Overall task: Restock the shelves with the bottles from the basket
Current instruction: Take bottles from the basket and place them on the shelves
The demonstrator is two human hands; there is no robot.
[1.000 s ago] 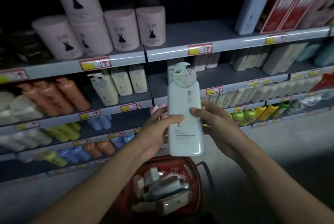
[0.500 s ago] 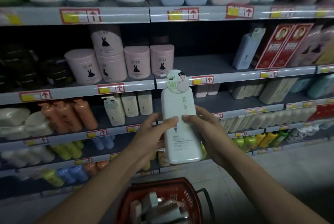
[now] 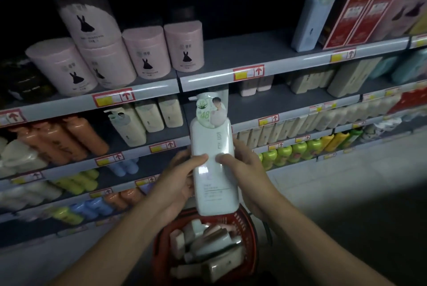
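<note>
I hold a tall pale-green bottle [image 3: 213,158] upright in front of the shelves, its round tag at the neck. My left hand [image 3: 178,179] grips its left side with the thumb across the front. My right hand [image 3: 245,170] grips its right side, thumb also on the front. Below the bottle, a red basket [image 3: 161,255] sits on the floor with several pale bottles [image 3: 208,248] lying in it.
Grey shelves [image 3: 265,71] fill the view. Pink round tubs [image 3: 147,52] stand upper left, cream pump bottles [image 3: 129,126] on the shelf behind the held bottle, orange bottles [image 3: 78,138] at left, green ones [image 3: 284,151] lower right. Bare shelf space lies right of the pink tubs.
The view tilted up then slightly down again. The bottle stays gripped by both hands and has been kept upright at about the same height relative to the cream-bottle shelf.
</note>
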